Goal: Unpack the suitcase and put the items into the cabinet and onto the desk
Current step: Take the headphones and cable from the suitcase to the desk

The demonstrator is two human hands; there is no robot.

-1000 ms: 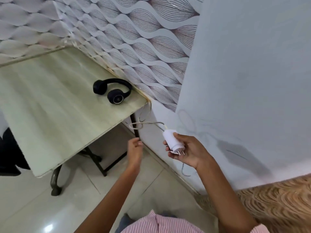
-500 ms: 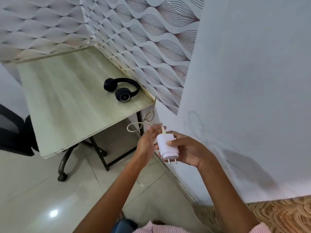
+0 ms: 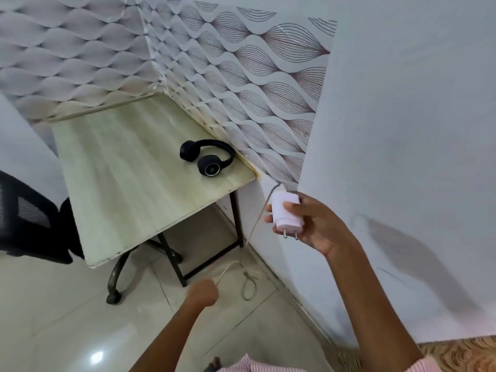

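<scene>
My right hand (image 3: 314,224) grips a white charger plug (image 3: 285,212) with its two pins pointing down, to the right of the desk corner. A thin white cable (image 3: 256,226) runs from the plug's top down past the desk leg to my left hand (image 3: 202,292), which holds it in a closed fist low over the floor. Black headphones (image 3: 208,158) lie on the pale wooden desk (image 3: 128,167) near its right edge, by the patterned wall. The suitcase and the cabinet are out of sight.
A black mesh chair (image 3: 29,221) stands left of the desk. The desk's black metal legs (image 3: 236,218) and a curved foot (image 3: 114,280) stand on the glossy tiled floor. A plain white wall (image 3: 402,130) rises on the right, with a woven mat (image 3: 461,353) at bottom right.
My left hand has slid away from the plug, down and left along the cable, pulling it out straight. My right hand has lifted the plug slightly; the view has tilted toward the desk.
</scene>
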